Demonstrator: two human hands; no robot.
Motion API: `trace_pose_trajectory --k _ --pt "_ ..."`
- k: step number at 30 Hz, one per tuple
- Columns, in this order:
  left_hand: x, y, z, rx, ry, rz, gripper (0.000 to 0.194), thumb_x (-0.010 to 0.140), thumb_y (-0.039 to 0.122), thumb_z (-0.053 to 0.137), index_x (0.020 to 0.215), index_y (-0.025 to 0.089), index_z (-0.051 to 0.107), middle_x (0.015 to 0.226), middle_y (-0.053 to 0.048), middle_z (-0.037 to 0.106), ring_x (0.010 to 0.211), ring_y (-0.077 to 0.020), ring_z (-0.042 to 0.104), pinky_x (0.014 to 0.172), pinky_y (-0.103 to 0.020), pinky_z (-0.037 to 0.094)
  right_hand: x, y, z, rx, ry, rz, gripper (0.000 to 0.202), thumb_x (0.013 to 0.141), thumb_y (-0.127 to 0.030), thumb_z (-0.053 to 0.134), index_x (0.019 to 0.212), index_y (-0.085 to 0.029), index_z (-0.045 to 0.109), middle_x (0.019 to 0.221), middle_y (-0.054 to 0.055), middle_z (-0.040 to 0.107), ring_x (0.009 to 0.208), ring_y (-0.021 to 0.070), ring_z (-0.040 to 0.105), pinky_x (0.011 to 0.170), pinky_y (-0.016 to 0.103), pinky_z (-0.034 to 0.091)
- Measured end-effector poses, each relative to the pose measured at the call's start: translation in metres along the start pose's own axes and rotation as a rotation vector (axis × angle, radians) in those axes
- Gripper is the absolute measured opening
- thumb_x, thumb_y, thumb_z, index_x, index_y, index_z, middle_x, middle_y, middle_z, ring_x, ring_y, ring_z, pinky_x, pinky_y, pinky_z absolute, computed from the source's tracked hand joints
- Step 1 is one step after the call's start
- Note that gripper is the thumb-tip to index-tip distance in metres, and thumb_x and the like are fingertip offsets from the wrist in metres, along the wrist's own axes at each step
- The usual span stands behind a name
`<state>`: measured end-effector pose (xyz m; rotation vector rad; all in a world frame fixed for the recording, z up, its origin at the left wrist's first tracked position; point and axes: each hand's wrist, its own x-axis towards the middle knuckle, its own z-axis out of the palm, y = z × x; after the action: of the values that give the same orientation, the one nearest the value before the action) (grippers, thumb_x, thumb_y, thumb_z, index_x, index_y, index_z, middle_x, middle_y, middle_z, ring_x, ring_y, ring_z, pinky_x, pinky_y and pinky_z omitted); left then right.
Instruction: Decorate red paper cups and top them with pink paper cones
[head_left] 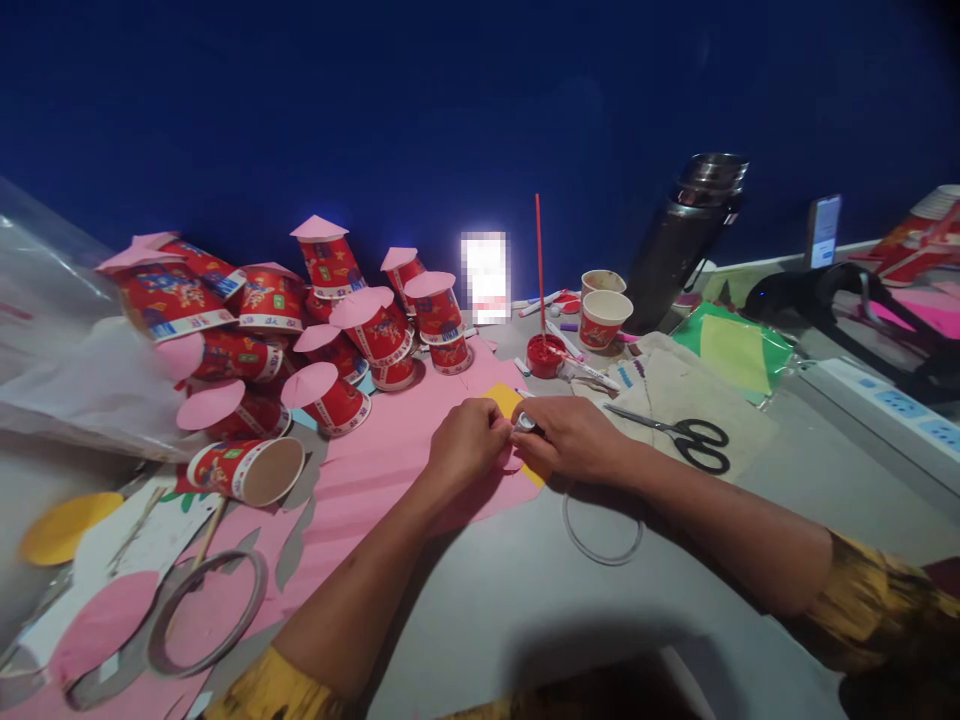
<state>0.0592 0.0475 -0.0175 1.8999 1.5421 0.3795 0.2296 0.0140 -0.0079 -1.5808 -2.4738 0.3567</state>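
Note:
My left hand (pixel 469 437) is closed, pinching a small pink paper piece (pixel 510 460) over the pink sheet. Close against it, my right hand (pixel 566 435) is closed around a small white and dark object (pixel 524 423), too small to name. The fingertips of both hands nearly meet. Beneath them lie an orange-yellow paper (pixel 537 474) and the large pink sheet (pixel 360 470). Black-handled scissors (pixel 675 432) rest on a beige cloth beside my right forearm.
Several red paper cups (pixel 322 265) with pink cone tops are piled at the left. A tape roll (pixel 161 640) lies front left. Further back stand a red paint pot (pixel 545 357), a cup (pixel 604 318) and a dark flask (pixel 679 240); a power strip (pixel 885 410) is at right.

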Motion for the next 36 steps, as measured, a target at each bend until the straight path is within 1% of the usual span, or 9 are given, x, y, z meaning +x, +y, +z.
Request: trace_pose_trajectory --k 4,7,9,14,17,21,26,31,36 --pt "-0.001 0.002 0.001 -0.029 -0.016 -0.001 0.018 0.081 0.018 0.058 0.064 0.022 0.054 0.056 0.003 0.061 0.051 -0.0142 0.059 0.051 -0.026 0.029 0.002 -0.005 0.0 -0.056 -0.011 0.032 0.025 0.1 -0.036 0.053 0.094 -0.016 0.067 0.086 0.01 0.073 0.07 0.0206 0.058 0.06 0.033 0.021" --pt "-0.003 0.002 0.001 -0.024 0.028 0.009 0.018 0.079 0.019 0.059 0.062 0.022 0.054 0.057 0.002 0.06 0.055 -0.0152 0.057 0.053 -0.026 0.029 0.002 -0.001 0.002 0.011 0.019 0.041 0.022 0.097 -0.035 0.057 0.087 -0.017 0.067 0.079 0.007 0.071 0.066 0.0192 0.056 0.059 0.032 0.022" --pt "-0.003 0.0 0.002 -0.029 0.08 0.013 0.017 0.079 0.02 0.059 0.062 0.022 0.055 0.061 0.001 0.062 0.059 -0.016 0.056 0.055 -0.027 0.031 0.001 0.005 0.003 0.146 0.099 0.06 0.02 0.093 -0.035 0.061 0.084 -0.018 0.066 0.077 0.005 0.07 0.067 0.018 0.056 0.06 0.03 0.027" --pt "-0.003 -0.003 0.004 -0.085 0.192 0.035 0.014 0.08 0.019 0.057 0.067 0.021 0.055 0.066 0.001 0.062 0.065 -0.0154 0.056 0.059 -0.027 0.035 -0.001 0.021 -0.004 0.486 0.447 0.179 0.014 0.087 -0.031 0.061 0.084 -0.019 0.068 0.074 0.001 0.068 0.066 0.0156 0.057 0.063 0.027 0.037" --pt "-0.005 -0.002 0.005 -0.112 0.238 0.036 0.012 0.081 0.019 0.057 0.07 0.021 0.053 0.07 0.002 0.064 0.068 -0.0154 0.058 0.061 -0.027 0.038 -0.003 0.024 -0.006 0.53 0.498 0.197 0.014 0.085 -0.031 0.062 0.081 -0.019 0.068 0.075 0.001 0.069 0.065 0.0154 0.057 0.064 0.028 0.039" --pt "-0.011 0.004 0.006 -0.107 0.264 0.041 0.017 0.084 0.023 0.059 0.07 0.023 0.049 0.069 0.002 0.061 0.066 -0.0153 0.057 0.062 -0.027 0.037 -0.007 0.02 0.0 0.501 0.442 0.097 0.012 0.086 -0.031 0.063 0.086 -0.019 0.068 0.073 0.0 0.069 0.063 0.0141 0.055 0.064 0.027 0.038" --pt "-0.016 0.007 0.006 0.013 0.23 0.012 0.024 0.088 0.033 0.059 0.07 0.024 0.045 0.065 0.003 0.058 0.063 -0.0167 0.052 0.06 -0.029 0.033 -0.009 0.013 0.008 0.298 0.219 0.018 0.015 0.093 -0.032 0.062 0.088 -0.019 0.068 0.081 0.004 0.072 0.073 0.0176 0.06 0.066 0.028 0.034" --pt "-0.004 0.001 0.003 -0.003 0.104 0.043 0.002 0.081 0.023 0.058 0.079 0.023 0.058 0.079 -0.001 0.069 0.071 -0.0175 0.059 0.062 -0.028 0.036 -0.008 0.011 0.01 0.199 0.112 0.011 0.014 0.096 -0.031 0.059 0.091 -0.019 0.066 0.088 0.005 0.072 0.077 0.0183 0.061 0.068 0.028 0.032" --pt "0.012 -0.007 0.001 -0.022 0.031 0.053 0.006 0.074 0.019 0.061 0.076 0.022 0.066 0.075 -0.001 0.071 0.069 -0.0166 0.061 0.061 -0.027 0.038 -0.003 0.008 0.008 0.113 0.071 -0.002 0.018 0.098 -0.031 0.055 0.089 -0.018 0.063 0.086 0.005 0.07 0.075 0.0178 0.058 0.066 0.029 0.028"
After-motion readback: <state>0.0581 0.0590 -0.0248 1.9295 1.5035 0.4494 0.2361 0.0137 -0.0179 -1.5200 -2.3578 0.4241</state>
